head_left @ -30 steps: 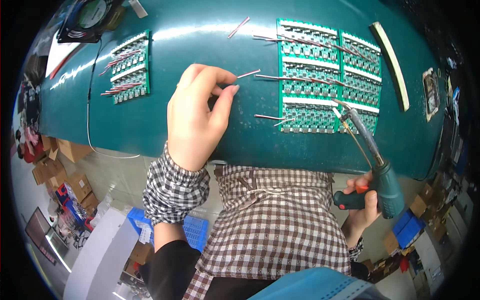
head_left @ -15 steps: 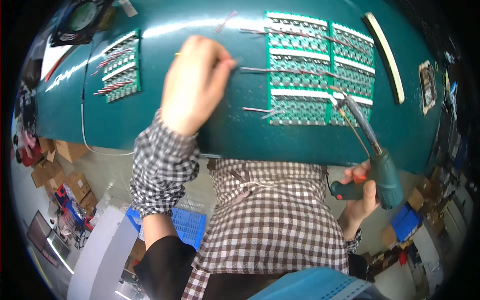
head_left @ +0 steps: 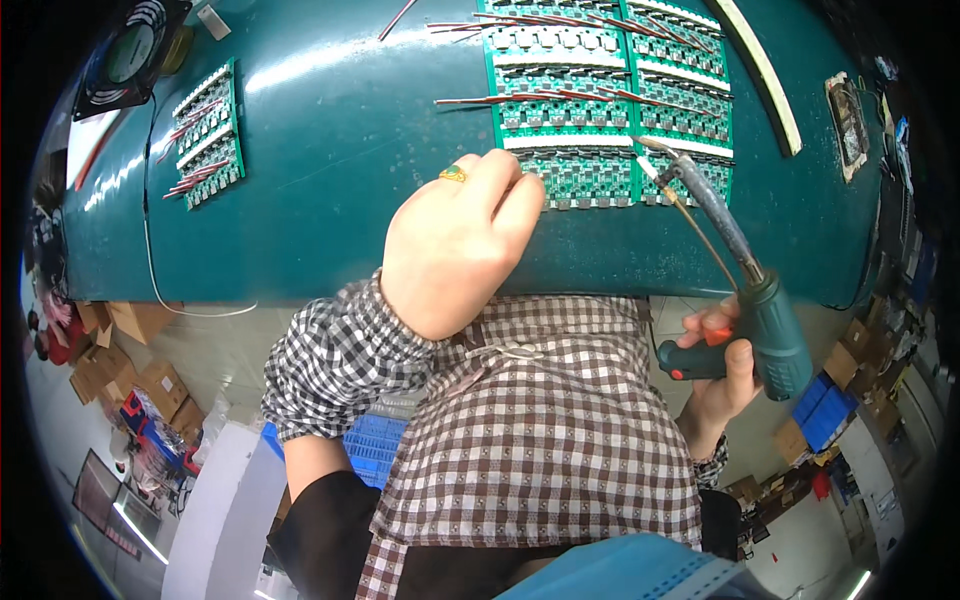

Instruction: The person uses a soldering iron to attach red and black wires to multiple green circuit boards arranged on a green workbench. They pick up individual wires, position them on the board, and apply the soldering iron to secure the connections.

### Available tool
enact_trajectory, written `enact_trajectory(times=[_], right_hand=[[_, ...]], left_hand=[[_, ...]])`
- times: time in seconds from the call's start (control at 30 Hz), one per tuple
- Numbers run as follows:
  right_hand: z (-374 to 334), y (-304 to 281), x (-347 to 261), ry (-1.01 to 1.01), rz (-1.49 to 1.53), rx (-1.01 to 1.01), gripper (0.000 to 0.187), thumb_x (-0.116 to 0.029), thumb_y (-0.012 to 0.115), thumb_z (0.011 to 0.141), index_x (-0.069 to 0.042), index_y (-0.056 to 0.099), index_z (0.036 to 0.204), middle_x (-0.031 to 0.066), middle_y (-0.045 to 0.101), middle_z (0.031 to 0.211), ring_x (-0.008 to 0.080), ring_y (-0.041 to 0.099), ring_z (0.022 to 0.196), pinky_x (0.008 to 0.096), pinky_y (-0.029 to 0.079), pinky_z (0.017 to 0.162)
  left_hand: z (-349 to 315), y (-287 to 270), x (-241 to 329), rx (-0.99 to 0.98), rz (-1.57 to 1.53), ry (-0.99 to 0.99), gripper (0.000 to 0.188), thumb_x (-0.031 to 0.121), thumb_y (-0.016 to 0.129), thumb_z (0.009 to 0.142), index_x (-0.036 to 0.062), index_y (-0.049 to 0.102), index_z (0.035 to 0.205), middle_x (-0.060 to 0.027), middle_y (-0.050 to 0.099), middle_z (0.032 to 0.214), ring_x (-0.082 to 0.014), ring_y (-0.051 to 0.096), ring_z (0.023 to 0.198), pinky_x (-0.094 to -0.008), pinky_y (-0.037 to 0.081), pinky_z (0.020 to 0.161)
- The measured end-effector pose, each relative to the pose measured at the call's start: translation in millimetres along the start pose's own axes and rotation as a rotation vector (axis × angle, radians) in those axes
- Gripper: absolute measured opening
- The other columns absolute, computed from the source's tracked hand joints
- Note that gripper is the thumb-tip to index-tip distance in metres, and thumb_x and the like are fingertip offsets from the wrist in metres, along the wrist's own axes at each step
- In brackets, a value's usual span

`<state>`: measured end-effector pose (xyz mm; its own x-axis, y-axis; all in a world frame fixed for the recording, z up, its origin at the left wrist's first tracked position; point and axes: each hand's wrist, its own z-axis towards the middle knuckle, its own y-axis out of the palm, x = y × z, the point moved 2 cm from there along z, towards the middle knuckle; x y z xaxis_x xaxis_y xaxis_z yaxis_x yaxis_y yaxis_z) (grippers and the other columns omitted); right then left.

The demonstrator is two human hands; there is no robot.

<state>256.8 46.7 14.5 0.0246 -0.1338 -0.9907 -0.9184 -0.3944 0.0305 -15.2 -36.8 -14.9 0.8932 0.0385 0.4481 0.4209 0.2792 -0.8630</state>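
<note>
The left hand (head_left: 455,245) rests curled fingers (head_left: 520,200) on the green circuit board panel's (head_left: 590,175) near edge, gripping nothing visible, while the right hand (head_left: 725,375) clasps a soldering iron (head_left: 745,275), tip just right of them.

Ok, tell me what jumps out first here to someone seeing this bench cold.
First, the left hand, a gold ring on one finger, resting on the teal table with its fingertips at the near edge of the green circuit board panel. Next, the right hand gripping a teal soldering gun, its tip over the panel's near right corner. A smaller board panel lies far left.
</note>
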Motion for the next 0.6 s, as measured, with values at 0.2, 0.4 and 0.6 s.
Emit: enact_trajectory(times=[0.2, 0.4, 0.6], right_hand=[[-2, -2, 2, 0.019, 0.012, 0.005, 0.042, -0.026, 0.072, 0.092, 0.010, 0.062, 0.112, 0.0192, 0.066, 0.099, 0.0290, 0.073, 0.083, 0.0364, 0.063, 0.066], [-3, -3, 4, 0.010, 0.027, 0.006, 0.042, -0.025, 0.072, 0.093, 0.011, 0.062, 0.113, 0.0195, 0.066, 0.099, 0.0287, 0.073, 0.083, 0.0364, 0.063, 0.067], [-4, -5, 4, -0.001, 0.028, -0.004, 0.041, -0.025, 0.072, 0.092, 0.011, 0.063, 0.111, 0.0204, 0.066, 0.100, 0.0292, 0.073, 0.082, 0.0366, 0.063, 0.066]], left_hand=[[-6, 1, 3, 0.042, 0.013, -0.063, 0.023, 0.003, 0.065, 0.073, 0.0033, 0.065, 0.096, -0.0089, 0.057, 0.091, -0.0246, 0.064, 0.080, -0.0338, 0.055, 0.065], [2, 0, 5, 0.063, -0.205, -0.143, 0.014, 0.002, 0.071, 0.082, 0.0036, 0.068, 0.095, -0.0090, 0.062, 0.086, -0.0256, 0.066, 0.073, -0.0352, 0.054, 0.064], [14, 9, -10, -0.102, -0.362, -0.382, 0.010, 0.008, 0.072, 0.085, 0.0020, 0.069, 0.092, -0.0073, 0.065, 0.081, -0.0179, 0.062, 0.067, -0.0312, 0.051, 0.063]])
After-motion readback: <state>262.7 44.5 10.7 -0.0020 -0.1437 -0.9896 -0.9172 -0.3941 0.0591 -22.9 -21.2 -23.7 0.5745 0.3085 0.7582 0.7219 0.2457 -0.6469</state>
